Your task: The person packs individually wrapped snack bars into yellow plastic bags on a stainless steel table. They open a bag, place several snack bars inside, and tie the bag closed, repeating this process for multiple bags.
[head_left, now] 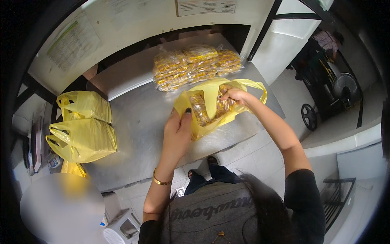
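Observation:
An open yellow plastic carrier bag [210, 95] stands near the front edge of the steel table [140, 122]. Inside it lie clear packets [199, 109] of yellow-brown food I cannot name. My left hand [178, 126] grips the bag's left side, thumb in front and the other fingers mostly hidden. From the right, my right hand [235, 95] reaches into the mouth of the bag, its fingers curled on a packet there. One handle loop hangs over the packets; the other stretches out beside my right wrist.
Behind the bag, similar packets [199, 65] are piled in several stacks. Two filled, yellow bags [83, 140] stand at the table's left end. Beyond the doorway at right, a person [327, 42] bends near a machine with a black handwheel [308, 116]. A blurred patch covers the lower left.

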A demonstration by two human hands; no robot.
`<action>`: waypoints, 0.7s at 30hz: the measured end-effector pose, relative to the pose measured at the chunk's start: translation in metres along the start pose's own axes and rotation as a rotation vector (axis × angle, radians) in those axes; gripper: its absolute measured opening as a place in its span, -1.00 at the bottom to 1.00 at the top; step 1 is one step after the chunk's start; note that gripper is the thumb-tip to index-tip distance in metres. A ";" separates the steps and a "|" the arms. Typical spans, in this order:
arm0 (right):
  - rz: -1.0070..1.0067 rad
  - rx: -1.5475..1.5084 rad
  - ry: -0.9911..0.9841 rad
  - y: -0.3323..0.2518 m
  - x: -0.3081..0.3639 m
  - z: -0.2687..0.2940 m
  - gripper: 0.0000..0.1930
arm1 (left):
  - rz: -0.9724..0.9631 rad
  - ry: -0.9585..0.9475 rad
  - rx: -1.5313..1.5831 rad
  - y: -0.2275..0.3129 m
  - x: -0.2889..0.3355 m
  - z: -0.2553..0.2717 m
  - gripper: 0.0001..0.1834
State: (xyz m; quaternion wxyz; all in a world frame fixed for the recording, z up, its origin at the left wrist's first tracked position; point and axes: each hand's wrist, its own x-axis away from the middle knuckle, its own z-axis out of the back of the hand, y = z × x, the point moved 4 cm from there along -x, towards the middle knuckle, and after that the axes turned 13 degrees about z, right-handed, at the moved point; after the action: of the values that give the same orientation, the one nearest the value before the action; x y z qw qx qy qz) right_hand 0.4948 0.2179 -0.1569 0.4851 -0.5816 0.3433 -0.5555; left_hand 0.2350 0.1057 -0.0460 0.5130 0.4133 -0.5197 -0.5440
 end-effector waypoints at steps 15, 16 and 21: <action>0.656 1.044 -0.666 -0.022 0.099 -0.012 -0.26 | -0.337 0.468 -0.982 0.101 0.021 -0.005 -0.86; 0.661 1.072 -0.663 -0.014 0.100 -0.020 -0.25 | -0.494 0.411 -0.982 0.111 0.017 -0.026 -0.87; 0.691 0.597 -0.084 0.004 0.124 -0.015 -0.82 | -0.178 -0.639 -1.342 -0.030 -0.075 -0.131 -0.82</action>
State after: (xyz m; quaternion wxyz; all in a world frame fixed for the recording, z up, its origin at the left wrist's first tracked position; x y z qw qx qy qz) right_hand 0.4990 0.0977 -0.1236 0.8019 -0.2898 0.3222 -0.4113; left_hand 0.3696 0.1591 -0.0972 0.4331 -0.1262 -0.1647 -0.8771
